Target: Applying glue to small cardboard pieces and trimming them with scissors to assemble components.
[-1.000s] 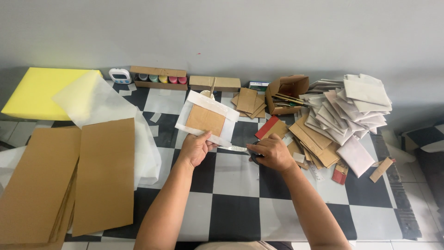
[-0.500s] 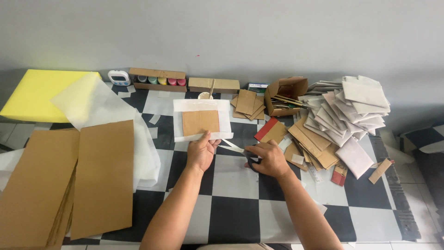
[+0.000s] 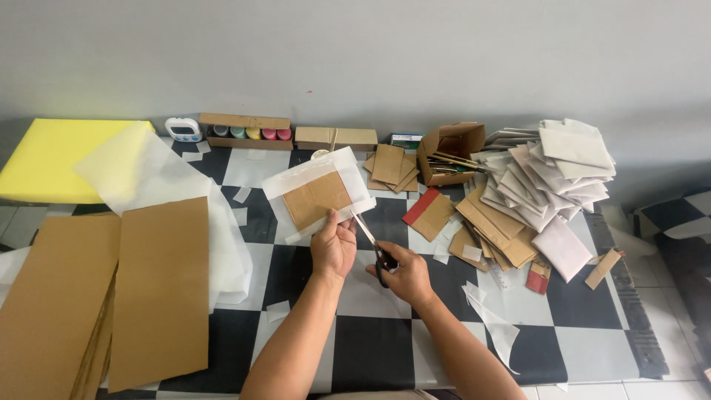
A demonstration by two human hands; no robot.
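Note:
My left hand (image 3: 332, 245) holds up a small brown cardboard piece (image 3: 317, 198) backed by a sheet of white translucent paper (image 3: 348, 164), gripping its lower right corner. My right hand (image 3: 404, 275) grips a pair of scissors (image 3: 370, 241) with black handles. The blades point up and left, with their tips at the lower right edge of the white paper beside my left thumb. Both hands hover over the black and white chequered table (image 3: 370, 355).
Large cardboard sheets (image 3: 111, 296) and white paper (image 3: 148, 178) lie at the left, a yellow foam block (image 3: 52, 155) behind them. A heap of wrapped and bare cardboard pieces (image 3: 533, 192) sits at the right. Paint pots in a box (image 3: 248, 131) and an open carton (image 3: 448, 148) line the back wall.
The cardboard and paper piece has been turned and tilted in my left hand. The scissors have risen from a flat position and now point up to the paper's edge.

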